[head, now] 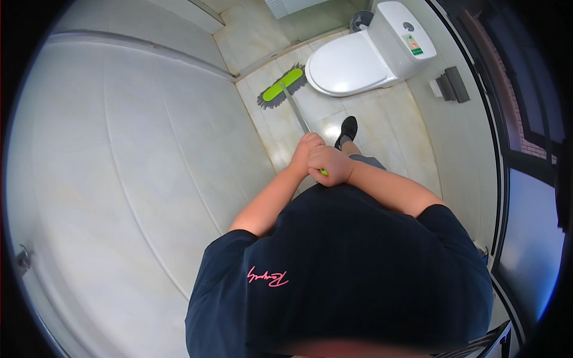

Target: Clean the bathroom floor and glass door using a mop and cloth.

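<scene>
Both my hands grip the handle of a mop (297, 109) with a flat green head and a grey fringe. My left hand (308, 152) closes round the metal pole in front of my belly. Right beside it, touching it, my right hand (330, 164) is closed on the green end of the handle. From my hands the pole runs away to the mop head (283, 85), which lies on the pale tiled floor (329, 121), close to the front of the toilet bowl. Parts of the handle are hidden by my fingers.
A white toilet (349, 65) with its lid down stands at the upper right, a waste bin (361, 20) behind it. A paper holder (454, 85) hangs on the right wall. A tiled wall (134, 134) rises on the left. My shoe (348, 128) is on the floor.
</scene>
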`<state>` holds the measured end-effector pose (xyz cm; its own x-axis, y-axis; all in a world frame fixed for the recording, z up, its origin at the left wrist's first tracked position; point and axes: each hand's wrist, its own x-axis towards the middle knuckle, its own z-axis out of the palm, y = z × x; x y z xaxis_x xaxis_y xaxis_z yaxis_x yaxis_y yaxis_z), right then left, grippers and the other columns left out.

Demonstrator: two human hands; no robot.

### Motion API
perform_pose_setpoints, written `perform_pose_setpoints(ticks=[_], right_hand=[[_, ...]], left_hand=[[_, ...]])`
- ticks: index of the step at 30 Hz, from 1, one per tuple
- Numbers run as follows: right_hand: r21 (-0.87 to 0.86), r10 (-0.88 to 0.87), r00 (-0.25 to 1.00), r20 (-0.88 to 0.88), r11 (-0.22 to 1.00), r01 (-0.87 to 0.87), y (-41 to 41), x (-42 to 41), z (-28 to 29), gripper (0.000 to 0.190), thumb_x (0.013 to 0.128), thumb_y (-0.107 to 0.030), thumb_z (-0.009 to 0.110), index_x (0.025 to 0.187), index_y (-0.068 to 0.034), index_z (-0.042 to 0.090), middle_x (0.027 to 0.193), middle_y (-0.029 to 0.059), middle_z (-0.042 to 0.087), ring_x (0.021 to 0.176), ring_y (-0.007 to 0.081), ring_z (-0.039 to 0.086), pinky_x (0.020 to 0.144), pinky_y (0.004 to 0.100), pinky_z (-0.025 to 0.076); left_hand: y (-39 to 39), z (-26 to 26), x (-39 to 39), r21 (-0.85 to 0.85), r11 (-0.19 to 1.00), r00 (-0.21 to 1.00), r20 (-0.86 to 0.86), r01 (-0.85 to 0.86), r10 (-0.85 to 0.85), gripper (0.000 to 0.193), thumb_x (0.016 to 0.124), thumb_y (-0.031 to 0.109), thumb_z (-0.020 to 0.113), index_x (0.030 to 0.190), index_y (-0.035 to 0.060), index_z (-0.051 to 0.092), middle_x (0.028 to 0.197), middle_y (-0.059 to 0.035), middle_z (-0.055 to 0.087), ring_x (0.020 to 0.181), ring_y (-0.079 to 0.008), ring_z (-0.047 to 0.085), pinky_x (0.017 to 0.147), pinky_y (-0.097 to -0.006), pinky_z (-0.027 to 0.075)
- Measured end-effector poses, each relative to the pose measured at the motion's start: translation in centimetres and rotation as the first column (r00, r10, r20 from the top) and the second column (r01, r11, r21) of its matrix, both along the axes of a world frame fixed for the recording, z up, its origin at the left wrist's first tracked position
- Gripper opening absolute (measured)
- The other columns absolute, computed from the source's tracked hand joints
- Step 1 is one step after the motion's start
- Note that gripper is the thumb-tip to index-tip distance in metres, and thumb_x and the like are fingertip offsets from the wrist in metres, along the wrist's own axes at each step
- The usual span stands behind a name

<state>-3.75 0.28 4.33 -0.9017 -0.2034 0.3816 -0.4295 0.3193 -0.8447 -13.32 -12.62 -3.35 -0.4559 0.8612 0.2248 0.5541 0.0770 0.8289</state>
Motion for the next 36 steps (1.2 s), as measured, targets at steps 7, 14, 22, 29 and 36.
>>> perform_pose_setpoints(ticks=[7, 14, 22, 29, 36], right_hand=[[-0.045, 0.033, 0.998, -0.059, 0.998, -0.036, 6.8, -7.7, 5.8, 0.017, 0.075, -0.011, 0.065, 0.065, -0.005, 0.053, 0.067, 0.0137, 0.054, 0.067, 0.0364, 0.054, 0.064, 0.0453, 0.043], [-0.121, 0.116, 0.949, -0.292, 0.98, -0.156, 12.0, -15.6, 2.3, 0.014, 0.07, -0.009, 0.067, 0.065, -0.006, 0.055, 0.066, 0.0131, 0.055, 0.066, 0.0346, 0.055, 0.063, 0.0432, 0.044], [-0.07, 0.158, 0.987, -0.04, 0.985, -0.16, 12.4, -20.6, 3.4, 0.015, 0.071, -0.013, 0.07, 0.064, -0.009, 0.058, 0.066, 0.0114, 0.058, 0.067, 0.0339, 0.057, 0.064, 0.043, 0.045], [-0.067, 0.301, 0.944, -0.134, 0.948, -0.312, 12.2, -26.3, 5.9, 0.025, 0.076, -0.016, 0.072, 0.062, -0.01, 0.052, 0.064, 0.0078, 0.054, 0.064, 0.0314, 0.055, 0.062, 0.0422, 0.043], [-0.195, 0.091, 0.986, -0.139, 0.974, -0.118, 9.7, -35.1, 5.9, 0.026, 0.076, -0.011, 0.074, 0.067, -0.007, 0.051, 0.065, 0.0083, 0.052, 0.061, 0.0323, 0.053, 0.058, 0.042, 0.041]], left_hand=[[6.5, 6.0, -6.2, 0.028, 1.0, 0.995, 0.096, 0.01, -0.012, 0.021, 0.072, 0.023, 0.064, 0.083, 0.0052, 0.06, 0.085, -0.0112, 0.06, 0.087, -0.034, 0.057, 0.081, -0.0414, 0.046], [11.4, 5.3, -12.9, -0.065, 0.998, 0.999, 0.04, -0.014, 0.017, 0.029, 0.07, 0.03, 0.065, 0.083, 0.0042, 0.059, 0.082, -0.0123, 0.057, 0.084, -0.0346, 0.055, 0.08, -0.041, 0.045], [11.1, 3.6, -17.7, -0.036, 0.992, 0.985, 0.114, -0.123, 0.126, 0.027, 0.07, 0.029, 0.065, 0.082, 0.0052, 0.061, 0.084, -0.0117, 0.059, 0.085, -0.0351, 0.055, 0.08, -0.0422, 0.045], [10.4, 6.2, -22.1, -0.011, 0.994, 0.987, 0.119, -0.108, 0.109, 0.028, 0.063, 0.028, 0.074, 0.079, 0.0084, 0.061, 0.085, -0.0121, 0.062, 0.085, -0.035, 0.058, 0.076, -0.0429, 0.047], [9.2, 6.2, -33.9, 0.099, 0.994, 0.996, -0.077, 0.054, -0.046, 0.025, 0.062, 0.026, 0.076, 0.077, 0.0102, 0.063, 0.078, -0.01, 0.064, 0.079, -0.0348, 0.062, 0.068, -0.0436, 0.048]])
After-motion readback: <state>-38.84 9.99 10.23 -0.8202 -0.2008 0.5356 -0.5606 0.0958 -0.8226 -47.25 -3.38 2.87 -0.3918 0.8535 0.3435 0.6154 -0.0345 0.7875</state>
